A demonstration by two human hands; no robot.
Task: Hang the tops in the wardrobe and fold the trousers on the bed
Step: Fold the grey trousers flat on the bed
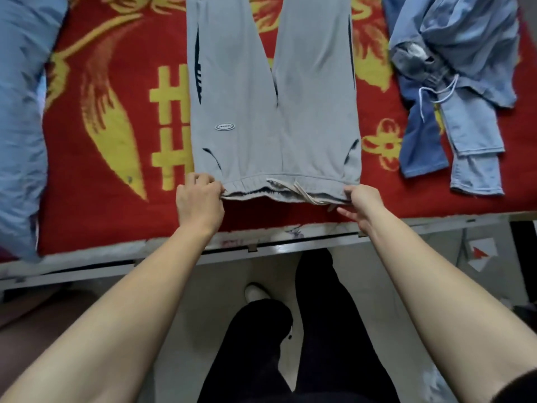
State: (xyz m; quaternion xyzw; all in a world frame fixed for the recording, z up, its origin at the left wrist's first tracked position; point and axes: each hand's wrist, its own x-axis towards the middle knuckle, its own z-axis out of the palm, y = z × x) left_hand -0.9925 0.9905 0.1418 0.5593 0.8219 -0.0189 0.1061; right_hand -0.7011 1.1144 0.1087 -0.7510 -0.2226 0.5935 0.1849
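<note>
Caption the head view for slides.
The left hand and right hand pinch grey drawstring sweatpants on a red patterned blanket.

Forearms (139,301): both bare.
Black trousers (319,330): worn, loose.
Sleeve edge (523,382): black, well right of the black trousers.
Shoe (255,292): one, pale, touching the black trousers' left knee.

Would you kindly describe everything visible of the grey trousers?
The grey trousers look like soft jersey, with dark side stripes, an oval logo patch and a pale drawstring. They lie flat on the red blanket, legs pointing away; the left hand and right hand pinch the two corners of the waistband.
</note>
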